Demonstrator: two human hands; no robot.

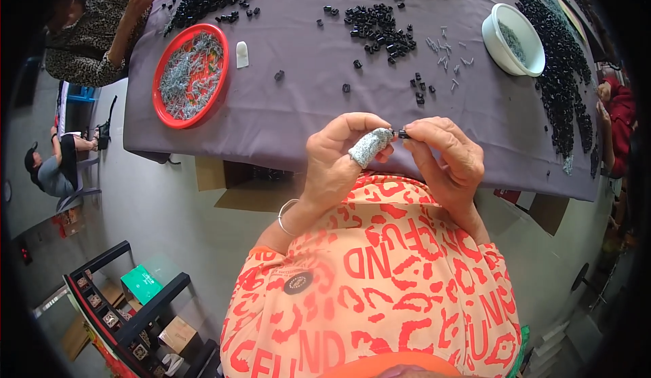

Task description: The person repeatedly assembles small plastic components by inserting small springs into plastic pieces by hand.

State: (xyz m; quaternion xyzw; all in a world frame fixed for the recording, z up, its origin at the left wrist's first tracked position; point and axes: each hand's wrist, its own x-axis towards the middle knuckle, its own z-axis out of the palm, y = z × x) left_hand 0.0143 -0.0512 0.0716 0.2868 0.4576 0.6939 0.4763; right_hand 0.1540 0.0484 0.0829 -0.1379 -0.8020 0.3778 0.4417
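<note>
My left hand [331, 155] is closed in a pinch, with a grey speckled cloth sleeve [370, 147] around one digit and a bangle on the wrist. What sits between its fingertips is too small to make out. Facing it, my right hand [449, 155] pinches a small black plastic piece [403, 134] between thumb and forefinger. The piece points toward the left fingertips; whether the two touch is hard to see. Both hands are raised close to my body at the table's near edge.
The purple-grey cloth-covered table [298, 100] carries a red basin [161, 100] of thin clear-grey pieces, a white bowl [536, 62] and a white finger-shaped piece [242, 55]. Black pieces [383, 32] lie in heaps. People sit left and right; an open cardboard box [254, 198] stands below.
</note>
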